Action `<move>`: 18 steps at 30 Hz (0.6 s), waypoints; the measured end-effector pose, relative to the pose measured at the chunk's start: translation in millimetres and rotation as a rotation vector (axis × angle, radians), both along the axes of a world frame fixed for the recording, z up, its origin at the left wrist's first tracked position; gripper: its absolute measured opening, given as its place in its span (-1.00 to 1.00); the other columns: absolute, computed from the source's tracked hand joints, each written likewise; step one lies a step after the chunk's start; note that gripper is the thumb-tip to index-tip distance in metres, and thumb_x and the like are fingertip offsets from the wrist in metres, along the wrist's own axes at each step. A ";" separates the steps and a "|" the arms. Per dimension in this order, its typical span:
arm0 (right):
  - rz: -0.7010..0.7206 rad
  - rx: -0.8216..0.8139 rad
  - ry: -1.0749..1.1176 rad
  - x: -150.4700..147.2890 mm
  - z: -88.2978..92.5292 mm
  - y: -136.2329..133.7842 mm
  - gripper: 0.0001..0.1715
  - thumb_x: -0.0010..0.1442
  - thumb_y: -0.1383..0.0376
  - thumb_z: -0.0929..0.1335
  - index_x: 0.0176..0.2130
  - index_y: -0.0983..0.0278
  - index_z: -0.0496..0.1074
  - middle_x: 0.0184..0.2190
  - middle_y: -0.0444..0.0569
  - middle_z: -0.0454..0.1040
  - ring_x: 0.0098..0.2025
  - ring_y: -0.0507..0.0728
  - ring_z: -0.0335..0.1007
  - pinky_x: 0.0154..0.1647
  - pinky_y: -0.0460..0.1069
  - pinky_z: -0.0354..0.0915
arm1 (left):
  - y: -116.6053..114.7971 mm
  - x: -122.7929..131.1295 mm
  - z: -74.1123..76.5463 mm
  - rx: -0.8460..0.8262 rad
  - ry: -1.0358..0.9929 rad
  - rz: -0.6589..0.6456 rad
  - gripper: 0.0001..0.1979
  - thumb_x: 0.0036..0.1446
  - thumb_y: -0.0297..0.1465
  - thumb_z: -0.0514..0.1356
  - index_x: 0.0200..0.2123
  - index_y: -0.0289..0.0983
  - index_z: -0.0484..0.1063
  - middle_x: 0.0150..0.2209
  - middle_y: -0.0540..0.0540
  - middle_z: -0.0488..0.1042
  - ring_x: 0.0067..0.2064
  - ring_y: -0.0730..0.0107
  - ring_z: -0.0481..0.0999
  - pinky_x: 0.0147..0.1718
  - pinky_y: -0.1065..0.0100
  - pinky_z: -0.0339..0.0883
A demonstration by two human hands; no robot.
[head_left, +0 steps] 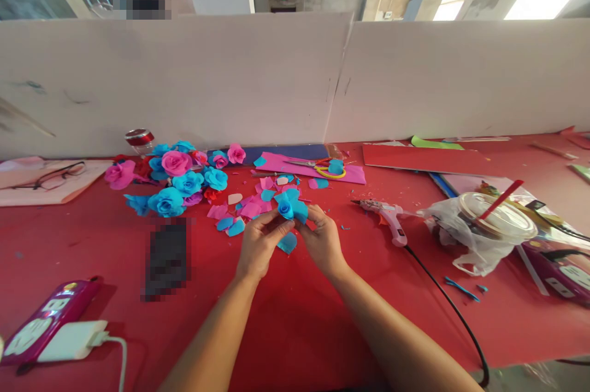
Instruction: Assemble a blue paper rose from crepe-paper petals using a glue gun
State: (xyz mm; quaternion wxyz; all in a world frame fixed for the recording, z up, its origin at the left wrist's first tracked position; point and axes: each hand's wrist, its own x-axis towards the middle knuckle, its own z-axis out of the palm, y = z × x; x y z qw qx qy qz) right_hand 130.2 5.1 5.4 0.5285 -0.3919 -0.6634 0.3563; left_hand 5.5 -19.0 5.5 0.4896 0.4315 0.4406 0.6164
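A blue paper flower (286, 204) with a curled centre is held up between both hands over the red table. My left hand (260, 241) pinches it from the left, near its base. On the other side, my right hand (321, 237) has its fingers closed on the flower's right petal. Just below lies a loose blue petal (287, 243). Pink and blue cut paper petals (251, 207) are scattered behind and left of the hands. Finished-looking pink and blue paper flowers (177, 183) stand bunched farther left.
A pink glue gun (389, 220) lies to the right, its black cord running forward. Yellow-handled scissors (329, 172) rest on pink paper behind. A bagged lidded cup (498, 217) stands at right. Power strips (46, 318) sit at both sides. Eyeglasses (55, 177) lie far left.
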 end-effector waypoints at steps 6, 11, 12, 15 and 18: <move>0.021 -0.129 0.017 -2.3 -4.3 1.8 -0.81 0.11 0.18 0.36 -0.44 0.21 0.50 -0.46 -0.11 0.49 -0.32 0.15 0.35 -0.18 0.03 0.24 | 5.6 -4.6 -2.3 -0.108 -0.167 -0.088 -0.73 -0.15 -0.33 0.37 -0.29 -0.23 0.60 -0.32 -0.10 0.59 -0.24 0.28 0.53 -0.14 0.26 0.35; 0.110 -0.258 0.258 -4.8 -8.0 3.4 -0.77 0.03 0.18 0.42 -0.29 0.22 0.43 -0.37 -0.09 0.50 -0.30 0.10 0.39 -0.18 -0.01 0.30 | 7.1 -9.2 -6.1 -0.161 -0.251 -0.092 -0.72 -0.19 -0.36 0.40 -0.30 -0.22 0.60 -0.35 -0.07 0.59 -0.30 0.38 0.51 -0.18 0.31 0.35; 0.119 -0.268 0.296 -4.9 -8.5 4.0 -0.76 0.01 0.19 0.44 -0.30 0.23 0.42 -0.38 -0.10 0.49 -0.32 0.09 0.39 -0.19 -0.02 0.30 | 6.6 -9.3 -6.2 -0.164 -0.258 -0.093 -0.71 -0.20 -0.37 0.41 -0.29 -0.21 0.60 -0.36 -0.06 0.59 -0.30 0.39 0.51 -0.18 0.31 0.35; 0.159 -0.280 0.340 -4.6 -9.5 5.3 -0.80 -0.01 0.21 0.45 -0.38 0.24 0.41 -0.43 -0.11 0.47 -0.36 0.06 0.37 -0.23 -0.03 0.30 | 5.0 -8.4 -5.1 -0.161 -0.259 -0.109 -0.72 -0.18 -0.39 0.40 -0.28 -0.23 0.60 -0.35 -0.07 0.59 -0.29 0.39 0.52 -0.18 0.33 0.34; 0.155 -0.276 0.340 -4.9 -9.6 4.9 -0.83 0.00 0.21 0.44 -0.39 0.24 0.43 -0.43 -0.10 0.49 -0.36 0.07 0.38 -0.23 -0.03 0.31 | 4.6 -7.1 -3.7 -0.143 -0.231 -0.100 -0.75 -0.17 -0.39 0.39 -0.31 -0.24 0.60 -0.32 -0.08 0.60 -0.25 0.36 0.53 -0.16 0.33 0.34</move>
